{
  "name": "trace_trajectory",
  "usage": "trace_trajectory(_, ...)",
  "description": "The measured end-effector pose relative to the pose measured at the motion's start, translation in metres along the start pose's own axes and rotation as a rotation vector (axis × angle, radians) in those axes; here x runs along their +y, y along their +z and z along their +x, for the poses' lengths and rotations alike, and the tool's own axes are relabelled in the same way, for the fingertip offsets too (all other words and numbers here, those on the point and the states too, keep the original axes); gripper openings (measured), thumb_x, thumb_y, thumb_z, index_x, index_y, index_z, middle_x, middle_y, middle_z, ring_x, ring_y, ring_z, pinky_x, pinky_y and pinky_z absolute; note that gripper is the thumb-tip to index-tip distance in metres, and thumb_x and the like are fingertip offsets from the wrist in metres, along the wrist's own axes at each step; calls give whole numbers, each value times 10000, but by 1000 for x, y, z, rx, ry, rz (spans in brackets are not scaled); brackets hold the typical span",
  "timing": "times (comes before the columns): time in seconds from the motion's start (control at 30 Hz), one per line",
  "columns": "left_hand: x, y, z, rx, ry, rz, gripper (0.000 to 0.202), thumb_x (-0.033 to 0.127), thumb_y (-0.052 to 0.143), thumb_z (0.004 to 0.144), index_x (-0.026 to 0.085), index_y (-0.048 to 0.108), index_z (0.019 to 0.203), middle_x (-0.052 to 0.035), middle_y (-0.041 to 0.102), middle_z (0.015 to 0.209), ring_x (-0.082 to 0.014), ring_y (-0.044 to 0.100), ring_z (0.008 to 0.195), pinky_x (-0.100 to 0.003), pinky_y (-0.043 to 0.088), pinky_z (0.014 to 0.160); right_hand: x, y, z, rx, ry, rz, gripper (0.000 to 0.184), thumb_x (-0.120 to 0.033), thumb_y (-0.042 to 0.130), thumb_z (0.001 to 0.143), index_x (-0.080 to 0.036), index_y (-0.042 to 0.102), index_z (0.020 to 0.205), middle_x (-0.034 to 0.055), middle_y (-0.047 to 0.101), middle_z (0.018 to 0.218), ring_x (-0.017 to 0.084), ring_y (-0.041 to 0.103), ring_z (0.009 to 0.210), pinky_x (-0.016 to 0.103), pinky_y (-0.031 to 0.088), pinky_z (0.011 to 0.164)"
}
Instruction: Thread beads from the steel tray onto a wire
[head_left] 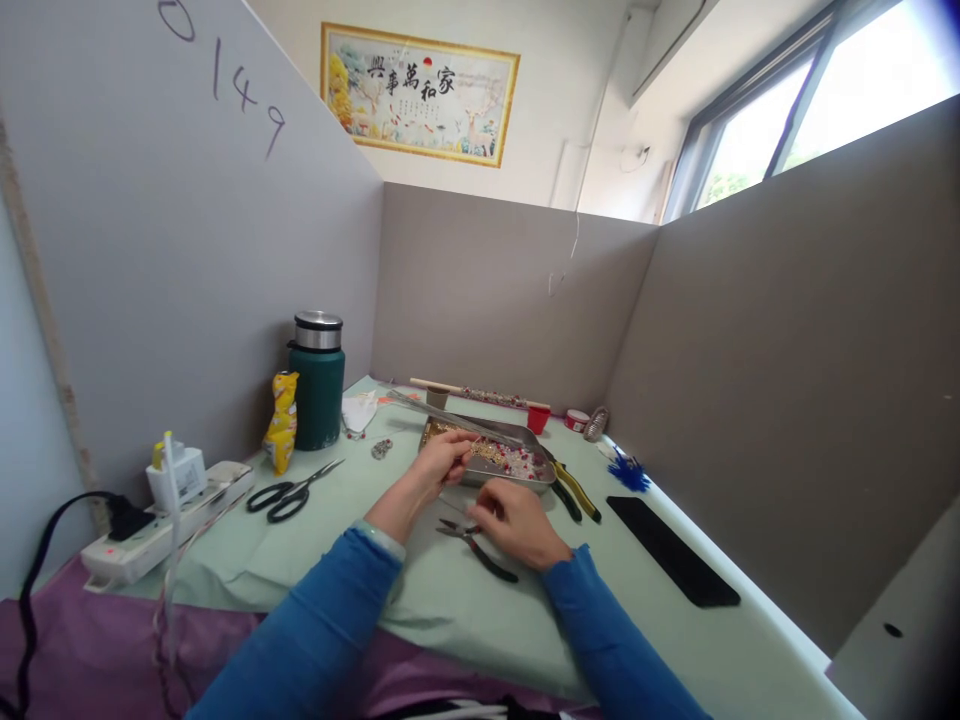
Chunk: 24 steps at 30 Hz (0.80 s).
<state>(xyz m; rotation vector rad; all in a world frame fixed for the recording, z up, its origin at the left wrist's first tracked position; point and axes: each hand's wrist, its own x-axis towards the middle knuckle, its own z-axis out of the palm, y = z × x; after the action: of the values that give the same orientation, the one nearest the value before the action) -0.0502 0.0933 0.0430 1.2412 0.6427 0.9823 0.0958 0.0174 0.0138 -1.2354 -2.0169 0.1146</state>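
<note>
My left hand [444, 458] is pinched closed at the near edge of a metal tray [480, 474] that holds several small beads [510, 460]; what it pinches is too small to name. My right hand [516, 520] is curled closed just in front of the tray, over black-handled pliers [480, 548] lying on the green cloth. A thin wire or needle seems to run between the two hands. Both sleeves are blue.
Black scissors [294, 494] lie to the left. A green flask [318, 380] and a yellow packet [282, 420] stand by the left partition, with a power strip [165, 522] nearer me. Yellow-handled pliers [579, 490] lie right of the tray. A black phone [672, 548] lies at the right.
</note>
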Motion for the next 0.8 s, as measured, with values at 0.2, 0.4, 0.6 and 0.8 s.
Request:
trace_trajectory(0.2, -6, -2, 7, 59, 111, -31, 253, 283, 561, 766, 140, 543, 974, 77, 402, 512, -14, 260, 312, -165, 142, 319, -12, -3, -14, -306, -106, -169, 279, -381, 664, 684, -201, 555, 867, 22, 551, 878, 180, 465, 835, 291, 354, 736)
trace_trajectory(0.4, 1, 8, 11, 96, 217, 127, 216, 254, 510, 780, 118, 539, 945, 37, 515, 539, -46, 370, 339, -172, 262, 333, -9, 5, -19, -191, -40, -124, 127, -117, 507, 668, -180, 533, 776, 19, 546, 780, 164, 472, 778, 275, 349, 685)
trace_trajectory(0.6, 12, 18, 7, 62, 197, 146, 148, 251, 515, 777, 126, 544, 850, 3, 576, 669, -35, 381, 353, -186, 272, 354, 11, -13, 4, 108, 427, 805, 122, -263, 523, 706, -173, 549, 785, 22, 593, 749, 159, 546, 678, 307, 451, 658)
trace_trajectory(0.8, -21, 35, 19, 283, 67, 520, 133, 210, 438, 829, 146, 529, 757, 4, 564, 552, -74, 426, 384, -204, 292, 431, 19, -14, 47, 420, 560, 1342, 100, -285, 578, 666, -196, 541, 694, 14, 603, 683, 164, 591, 687, 326, 502, 713)
